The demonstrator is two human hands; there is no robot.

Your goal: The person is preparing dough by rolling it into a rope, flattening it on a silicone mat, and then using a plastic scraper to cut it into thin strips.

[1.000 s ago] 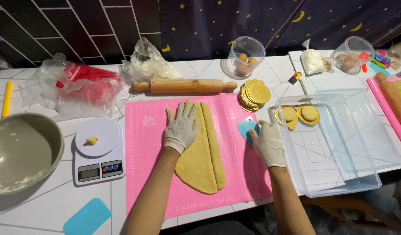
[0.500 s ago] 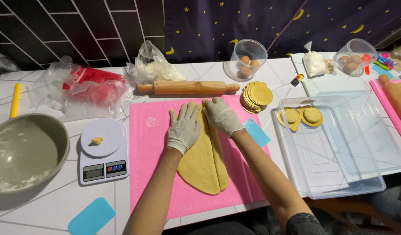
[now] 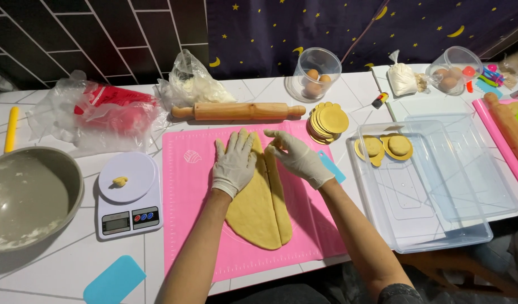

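Yellow dough (image 3: pixel 259 208) lies on pink mat (image 3: pixel 186 225), cut lengthwise into a wide piece and a narrow strip. Left hand (image 3: pixel 234 163) flat, fingers spread, pressing the wide piece. Right hand (image 3: pixel 295 157) fingers loosely curled, pinching the strip's top end. Best to peel slowly, keeping the other piece pinned so it doesn't tear.

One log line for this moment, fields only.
left hand: flat on dough sheet | right hand: fingertips at cut dough strip | surface: pink mat | nearby: rolling pin
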